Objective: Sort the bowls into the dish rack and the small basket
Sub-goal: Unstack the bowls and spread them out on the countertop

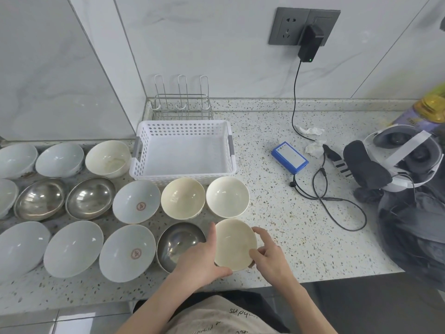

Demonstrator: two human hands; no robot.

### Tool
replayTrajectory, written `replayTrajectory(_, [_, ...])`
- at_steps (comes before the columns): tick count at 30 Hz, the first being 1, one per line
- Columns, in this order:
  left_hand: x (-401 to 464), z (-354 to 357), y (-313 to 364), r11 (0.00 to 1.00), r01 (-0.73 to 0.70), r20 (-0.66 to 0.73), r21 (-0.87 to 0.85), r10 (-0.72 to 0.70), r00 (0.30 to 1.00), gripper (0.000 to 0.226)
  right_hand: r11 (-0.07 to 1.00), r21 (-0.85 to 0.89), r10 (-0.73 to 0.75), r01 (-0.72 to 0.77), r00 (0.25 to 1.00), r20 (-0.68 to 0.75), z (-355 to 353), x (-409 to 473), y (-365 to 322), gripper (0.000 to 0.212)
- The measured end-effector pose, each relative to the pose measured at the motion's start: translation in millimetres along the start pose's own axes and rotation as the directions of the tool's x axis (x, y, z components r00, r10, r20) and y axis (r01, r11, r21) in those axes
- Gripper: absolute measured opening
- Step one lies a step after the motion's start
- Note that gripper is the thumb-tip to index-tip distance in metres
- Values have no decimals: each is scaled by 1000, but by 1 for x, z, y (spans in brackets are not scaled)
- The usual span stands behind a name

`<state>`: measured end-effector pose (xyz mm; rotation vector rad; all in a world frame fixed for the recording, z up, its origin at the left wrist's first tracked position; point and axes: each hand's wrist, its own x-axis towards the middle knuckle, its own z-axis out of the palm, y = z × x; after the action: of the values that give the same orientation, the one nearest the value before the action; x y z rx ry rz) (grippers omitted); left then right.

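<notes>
Cream ceramic, a little stained inside: this is the bowl [234,244] that both hands hold now, near the front edge of the countertop [301,213], at the right end of the front row. The left hand [204,259] wraps its left side, thumb up along the rim and fingers curled under. The right hand [267,255] pinches the right rim with thumb and fingertips. The bowl looks tilted toward the person, but I cannot tell if its foot is off the counter.

The white basket [183,150] stands toward the back edge, empty, and the wire dish rack [181,102] is behind it, in the back corner against the wall, also empty. So the sorting seems to be at its very start.

Several things could go wrong from here, in my judgement:
- The steel bowl [178,242] touches or nearly touches the left hand. If the hand swings left while lifting, it could knock that bowl and push it toward the front edge.
- The way to the basket passes over two cream bowls [183,197] [227,196] in the middle row. A low carry could strike their rims and chip them.
- The rack is behind the basket, so reaching it means going over the basket wall; a catch there may tip the bowl from the grip.
- Glazed ceramic is slippery, and the right hand's pinch on the rim alone would be weak if the left hand lets go.
</notes>
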<state>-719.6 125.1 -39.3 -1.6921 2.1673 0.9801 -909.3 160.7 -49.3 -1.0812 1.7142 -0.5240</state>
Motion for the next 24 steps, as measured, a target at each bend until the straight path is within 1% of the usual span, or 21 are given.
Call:
replayTrajectory(6, [1, -2, 0, 1000, 8, 21, -19, -7, 1000, 120, 998, -65, 18, -16, 999, 29, -4, 0, -10, 56])
replayTrajectory(10, [-1, -6, 1, 1000, 5, 23, -10, -5, 1000, 119, 990, -137, 33, -27, 999, 43, -6, 0, -14, 58])
replayTrajectory(13, [-2, -6, 2, 999, 14, 27, -31, -13, 1000, 118, 974, -224, 38, -25, 998, 56, -7, 1, -17, 52])
replayTrajectory(15, [-5, -8, 1, 997, 9, 5, -81, -9, 1000, 115, 957, -285, 61, -46, 997, 45, -7, 2, -20, 45])
replayTrajectory(17, [-10, -13, -5, 986, -8, -56, -165, -1, 998, 105, 918, -386, 90, -88, 996, -12, -8, 3, -24, 48])
replayTrajectory(19, [-17, -21, -15, 968, -36, -146, -248, 0, 989, 84, 867, -480, 83, -131, 989, -120, -11, 3, -30, 56])
replayTrajectory(21, [-26, -31, -32, 944, -56, -254, -327, -31, 967, 57, 868, -470, 59, -163, 972, -228, -14, 4, -41, 53])
replayTrajectory(22, [-30, -36, -42, 929, -55, -296, -367, -60, 953, 45, 878, -452, 34, -159, 962, -272, -14, 6, -48, 50])
replayTrajectory(24, [-39, -46, -66, 889, -33, -333, -457, -137, 933, 29, 896, -429, -43, -110, 943, -331, -8, 10, -65, 47])
